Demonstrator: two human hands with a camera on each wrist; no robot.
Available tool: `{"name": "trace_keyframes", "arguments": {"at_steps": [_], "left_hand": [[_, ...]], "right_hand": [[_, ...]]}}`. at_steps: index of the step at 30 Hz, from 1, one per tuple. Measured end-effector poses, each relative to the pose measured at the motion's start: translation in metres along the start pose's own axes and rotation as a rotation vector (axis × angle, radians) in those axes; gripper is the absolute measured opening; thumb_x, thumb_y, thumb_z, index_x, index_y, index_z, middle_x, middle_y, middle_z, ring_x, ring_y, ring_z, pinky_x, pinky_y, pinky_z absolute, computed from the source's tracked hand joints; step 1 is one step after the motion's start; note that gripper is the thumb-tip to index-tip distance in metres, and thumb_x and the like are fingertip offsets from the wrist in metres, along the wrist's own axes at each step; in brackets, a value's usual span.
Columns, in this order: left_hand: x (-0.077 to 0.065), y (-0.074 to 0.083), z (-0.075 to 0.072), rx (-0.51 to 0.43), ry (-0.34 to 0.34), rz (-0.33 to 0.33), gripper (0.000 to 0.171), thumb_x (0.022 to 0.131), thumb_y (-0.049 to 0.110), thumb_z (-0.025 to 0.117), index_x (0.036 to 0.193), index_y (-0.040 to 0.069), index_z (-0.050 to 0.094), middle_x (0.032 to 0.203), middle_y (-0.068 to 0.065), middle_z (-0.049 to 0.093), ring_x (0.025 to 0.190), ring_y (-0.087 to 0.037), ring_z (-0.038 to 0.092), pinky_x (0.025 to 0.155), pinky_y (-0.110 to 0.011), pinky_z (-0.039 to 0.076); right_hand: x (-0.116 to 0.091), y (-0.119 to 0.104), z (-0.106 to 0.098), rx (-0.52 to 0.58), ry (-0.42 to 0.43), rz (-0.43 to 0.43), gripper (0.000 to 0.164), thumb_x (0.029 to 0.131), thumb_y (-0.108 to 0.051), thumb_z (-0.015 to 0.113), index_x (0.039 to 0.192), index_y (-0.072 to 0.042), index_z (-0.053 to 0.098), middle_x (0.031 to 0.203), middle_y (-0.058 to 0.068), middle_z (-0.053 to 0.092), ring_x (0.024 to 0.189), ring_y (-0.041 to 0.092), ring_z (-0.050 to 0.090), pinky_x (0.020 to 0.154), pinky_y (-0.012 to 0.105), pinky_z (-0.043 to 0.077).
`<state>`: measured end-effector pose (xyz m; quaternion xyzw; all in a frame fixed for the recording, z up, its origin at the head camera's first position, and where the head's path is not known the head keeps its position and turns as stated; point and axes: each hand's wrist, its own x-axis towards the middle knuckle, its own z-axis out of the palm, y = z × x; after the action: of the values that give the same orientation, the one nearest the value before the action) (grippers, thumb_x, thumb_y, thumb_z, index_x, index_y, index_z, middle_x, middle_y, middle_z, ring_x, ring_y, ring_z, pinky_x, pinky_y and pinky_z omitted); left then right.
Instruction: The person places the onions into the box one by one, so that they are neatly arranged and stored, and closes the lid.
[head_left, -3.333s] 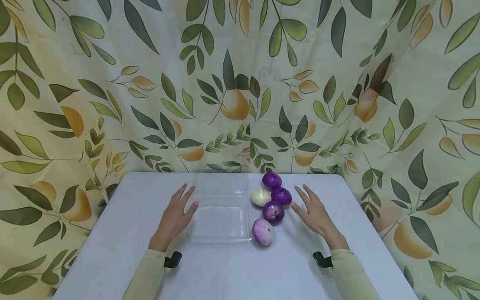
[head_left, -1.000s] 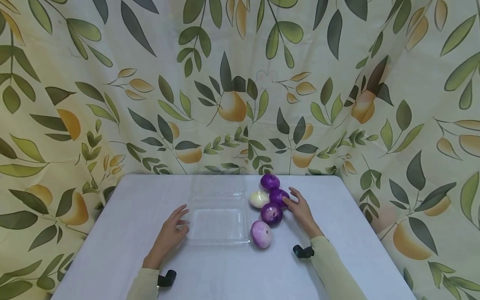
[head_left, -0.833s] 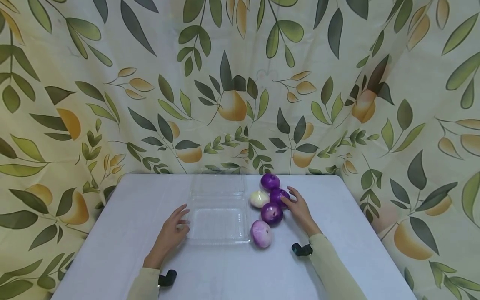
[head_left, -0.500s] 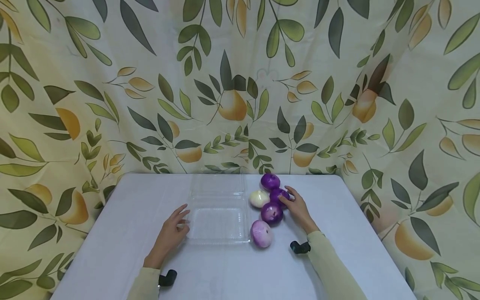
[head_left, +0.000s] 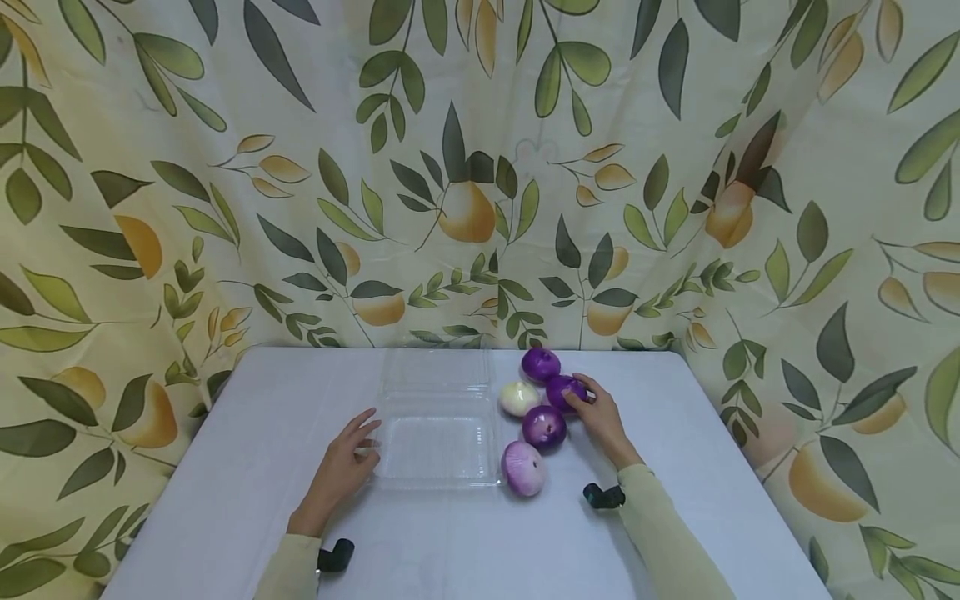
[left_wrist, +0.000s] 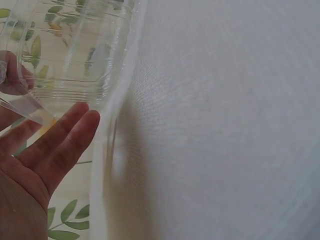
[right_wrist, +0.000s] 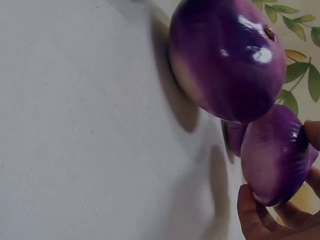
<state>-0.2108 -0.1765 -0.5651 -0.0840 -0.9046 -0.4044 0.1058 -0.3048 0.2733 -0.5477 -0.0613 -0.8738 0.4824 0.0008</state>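
Observation:
A clear plastic container lies with its hinged lid laid back. My left hand holds its left edge; in the left wrist view the thumb shows through the plastic, and the fingers lie on the outer side. With thumb and fingertips, my right hand grips a purple onion; the right wrist view shows that onion raised off the cloth. Around it are another purple onion, a white onion, a dark purple onion and a pale purple onion.
A white cloth covers the table. Behind it hangs a curtain printed with leaves and fruit. A black wrist camera sits at the left wrist and another camera at the right.
Both hands have come in from hovering, the left to the container's edge, the right to the purple onion. That onion has just shifted slightly right and up from its neighbours.

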Motion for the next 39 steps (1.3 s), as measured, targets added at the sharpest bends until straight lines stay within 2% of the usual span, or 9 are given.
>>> {"name": "trace_keyframes", "arguments": {"at_steps": [6,10,15,27,32,39], "left_hand": [[0.0,0.0,0.0,-0.009,-0.008,0.001,0.048,0.085,0.005,0.061,0.133,0.005,0.06,0.152,-0.006,0.045,0.101,-0.024,0.069,0.081,-0.036,0.061],[0.0,0.001,0.0,-0.001,-0.007,0.001,0.048,0.085,0.004,0.062,0.133,0.005,0.059,0.152,-0.006,0.045,0.101,-0.024,0.069,0.081,-0.037,0.061],[-0.001,0.002,0.0,0.004,0.003,0.013,0.048,0.085,0.003,0.062,0.133,0.004,0.059,0.151,-0.009,0.046,0.101,-0.026,0.069,0.081,-0.038,0.061],[-0.001,0.003,0.0,0.003,-0.003,-0.005,0.047,0.086,0.004,0.061,0.133,0.004,0.059,0.151,-0.008,0.046,0.101,-0.025,0.069,0.083,-0.039,0.06],[-0.001,0.002,-0.001,-0.002,-0.003,0.02,0.047,0.085,0.003,0.061,0.132,0.003,0.059,0.151,-0.009,0.046,0.1,-0.025,0.069,0.082,-0.039,0.06],[-0.001,0.002,-0.001,-0.015,-0.012,0.009,0.047,0.086,0.004,0.061,0.133,0.003,0.059,0.151,-0.008,0.046,0.101,-0.025,0.069,0.083,-0.039,0.06]], "right_hand": [[-0.008,-0.004,-0.013,0.012,0.062,-0.024,0.059,0.096,-0.035,0.061,0.148,-0.015,0.042,0.153,0.024,0.038,0.134,0.046,0.046,0.112,0.053,0.041],[-0.015,-0.008,-0.02,0.066,0.055,-0.014,0.061,0.096,-0.035,0.061,0.149,-0.015,0.04,0.157,0.022,0.034,0.137,0.043,0.043,0.108,0.051,0.045],[-0.023,-0.012,-0.024,0.104,0.055,-0.001,0.062,0.095,-0.037,0.062,0.15,-0.017,0.04,0.159,0.017,0.031,0.14,0.04,0.04,0.109,0.05,0.045],[-0.038,-0.03,-0.03,0.164,0.056,-0.015,0.063,0.094,-0.039,0.063,0.15,-0.022,0.04,0.16,0.015,0.03,0.142,0.037,0.038,0.11,0.051,0.043],[-0.044,-0.038,-0.029,0.186,0.073,-0.043,0.061,0.094,-0.037,0.064,0.149,-0.021,0.042,0.159,0.012,0.033,0.14,0.035,0.04,0.11,0.05,0.041],[-0.051,-0.048,-0.024,0.208,0.071,-0.078,0.061,0.092,-0.038,0.067,0.147,-0.023,0.045,0.157,0.008,0.037,0.138,0.033,0.042,0.11,0.051,0.04]]}}
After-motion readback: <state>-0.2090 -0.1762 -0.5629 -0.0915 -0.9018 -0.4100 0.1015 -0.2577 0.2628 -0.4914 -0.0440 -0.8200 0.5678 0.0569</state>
